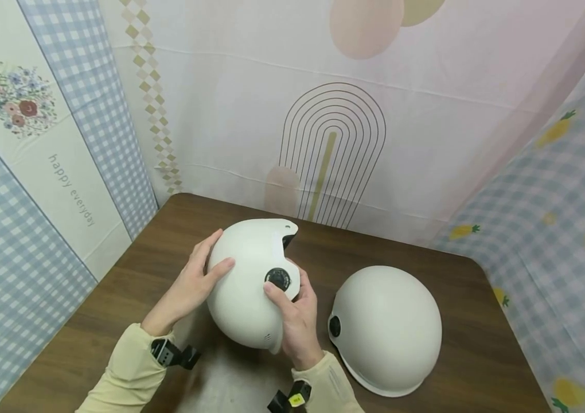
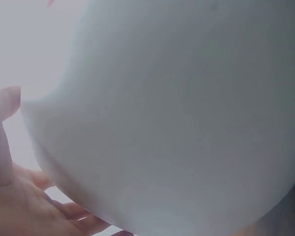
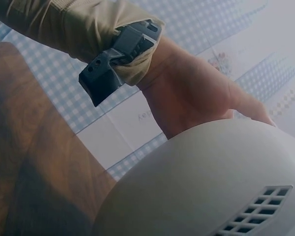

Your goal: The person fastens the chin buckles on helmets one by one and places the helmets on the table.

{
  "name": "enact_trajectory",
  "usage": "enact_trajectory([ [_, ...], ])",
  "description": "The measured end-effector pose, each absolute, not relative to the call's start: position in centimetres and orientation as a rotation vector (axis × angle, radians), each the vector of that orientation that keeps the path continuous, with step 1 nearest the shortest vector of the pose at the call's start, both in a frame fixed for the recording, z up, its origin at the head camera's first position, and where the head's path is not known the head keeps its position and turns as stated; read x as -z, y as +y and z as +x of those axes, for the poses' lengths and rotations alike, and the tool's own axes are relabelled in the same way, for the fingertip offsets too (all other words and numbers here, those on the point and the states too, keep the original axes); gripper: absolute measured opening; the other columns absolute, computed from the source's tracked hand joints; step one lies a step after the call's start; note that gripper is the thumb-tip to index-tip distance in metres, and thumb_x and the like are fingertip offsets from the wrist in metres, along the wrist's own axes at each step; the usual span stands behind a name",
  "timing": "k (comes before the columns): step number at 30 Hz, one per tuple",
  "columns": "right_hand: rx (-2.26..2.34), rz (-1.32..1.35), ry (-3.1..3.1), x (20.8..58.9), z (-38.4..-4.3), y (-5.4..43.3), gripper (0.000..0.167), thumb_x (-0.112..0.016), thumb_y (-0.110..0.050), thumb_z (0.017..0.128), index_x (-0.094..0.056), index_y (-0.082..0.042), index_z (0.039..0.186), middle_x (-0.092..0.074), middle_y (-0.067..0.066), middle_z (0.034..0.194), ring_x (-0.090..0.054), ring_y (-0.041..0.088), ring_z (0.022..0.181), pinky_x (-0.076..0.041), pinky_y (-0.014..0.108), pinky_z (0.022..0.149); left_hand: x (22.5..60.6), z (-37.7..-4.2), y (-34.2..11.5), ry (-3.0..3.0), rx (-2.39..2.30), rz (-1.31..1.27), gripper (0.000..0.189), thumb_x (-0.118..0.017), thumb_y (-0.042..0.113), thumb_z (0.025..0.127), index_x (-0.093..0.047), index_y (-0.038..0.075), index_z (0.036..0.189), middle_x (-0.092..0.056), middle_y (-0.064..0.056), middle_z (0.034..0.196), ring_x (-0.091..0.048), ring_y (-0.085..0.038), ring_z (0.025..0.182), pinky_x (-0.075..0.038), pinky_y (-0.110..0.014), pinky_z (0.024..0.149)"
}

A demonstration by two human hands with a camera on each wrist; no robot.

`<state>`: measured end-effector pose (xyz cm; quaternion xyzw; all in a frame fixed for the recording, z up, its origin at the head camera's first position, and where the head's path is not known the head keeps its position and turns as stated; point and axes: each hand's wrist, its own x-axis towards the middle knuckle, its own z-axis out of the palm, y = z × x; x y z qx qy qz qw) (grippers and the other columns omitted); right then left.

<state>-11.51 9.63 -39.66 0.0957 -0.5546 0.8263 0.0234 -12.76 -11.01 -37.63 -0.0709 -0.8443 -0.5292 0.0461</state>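
Note:
A glossy white helmet is tilted sideways above the table, held between both hands. My left hand grips its rounded shell from the left, thumb lying on the outside. On the opposite side my right hand holds the helmet's side edge, its thumb against the black round disc there and its fingers behind the edge. The pale shell fills most of the left wrist view. In the right wrist view a slatted vent shows on the shell, with the left hand beyond it.
A second white helmet rests dome up on the brown wooden table, right of my right hand. Patterned cloths hang behind the table and along both sides. Each wrist wears a small black camera, such as the left wrist's camera.

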Motion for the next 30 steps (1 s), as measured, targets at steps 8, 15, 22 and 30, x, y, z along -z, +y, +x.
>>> enact_trajectory([
  [8, -2.567, 0.25, -1.715, 39.5, -11.9, 10.4, 0.053, -0.073, -0.009, 0.086, -0.053, -0.011, 0.134, -0.055, 0.015, 0.128, -0.056, 0.029, 0.113, -0.048, 0.043, 0.091, 37.9, -13.5, -10.9, -2.591, 1.64, -0.219, 0.07, -0.051, 0.045, 0.099, -0.018, 0.023, 0.157, -0.019, -0.015, 0.155, -0.031, -0.04, 0.136, -0.038, -0.064, 0.096],
  [15, -2.563, 0.235, -1.741, 39.7, -11.8, 10.8, 0.054, -0.072, -0.011, 0.087, -0.051, -0.013, 0.136, -0.055, 0.013, 0.129, -0.055, 0.029, 0.114, -0.046, 0.045, 0.092, 38.5, -13.9, -10.7, -2.593, 1.661, -0.267, 0.069, -0.048, 0.043, 0.101, -0.011, 0.028, 0.157, -0.012, -0.015, 0.159, -0.022, -0.042, 0.14, -0.031, -0.068, 0.099],
  [22, -2.411, 0.259, -1.758, 40.0, -11.9, 10.6, 0.054, -0.071, -0.014, 0.089, -0.048, -0.014, 0.137, -0.055, 0.01, 0.13, -0.057, 0.028, 0.113, -0.049, 0.042, 0.09, 38.5, -14.0, -10.0, -2.566, 1.645, -0.278, 0.067, -0.047, 0.04, 0.101, -0.013, 0.026, 0.157, -0.015, -0.017, 0.157, -0.025, -0.044, 0.137, -0.031, -0.069, 0.097],
  [30, -1.88, 0.375, -1.814, 40.3, -12.1, 10.6, 0.066, -0.067, -0.009, 0.09, -0.035, -0.017, 0.148, -0.037, 0.005, 0.147, -0.04, 0.022, 0.132, -0.038, 0.037, 0.103, 38.5, -14.5, -8.8, -2.54, 1.619, -0.26, 0.069, -0.049, 0.043, 0.1, -0.014, 0.025, 0.157, -0.013, -0.015, 0.158, -0.024, -0.04, 0.139, -0.03, -0.069, 0.099],
])
